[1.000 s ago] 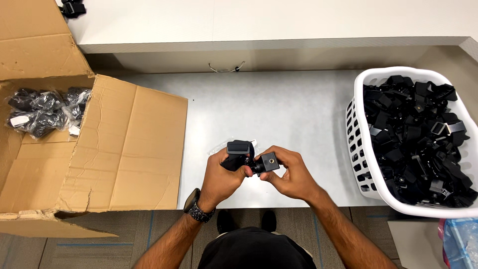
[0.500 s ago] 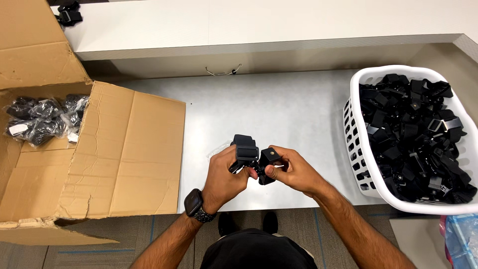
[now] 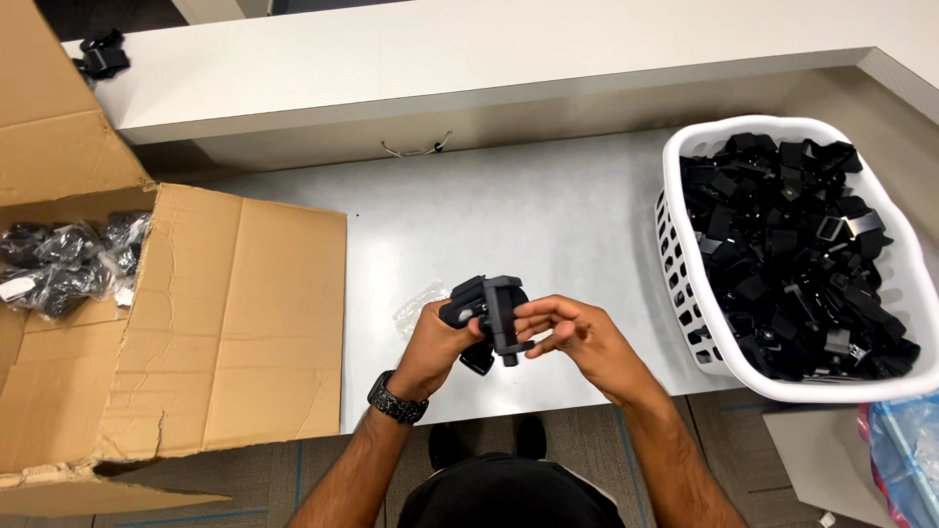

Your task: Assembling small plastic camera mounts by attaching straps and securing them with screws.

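A cardboard box (image 3: pixel 196 332), a white basket (image 3: pixel 685 284) and a clear wrapper (image 3: pixel 416 311) are carried by the grey table (image 3: pixel 509 215).

A large brown cardboard box (image 3: pixel 147 323) is positioned at the left of the grey table (image 3: pixel 548 215), with its flaps folded open; one flap is laid flat across the table surface and another is raised at the upper left. Dark parts sealed in clear plastic bags (image 3: pixel 64 264) are seen inside the box at its left side. A small clear plastic wrapper (image 3: pixel 419 308) is located on the table just beside the box flap. A blue-tinted clear plastic bag (image 3: pixel 905 455) is located at the lower right corner, below a white basket (image 3: pixel 685 284).
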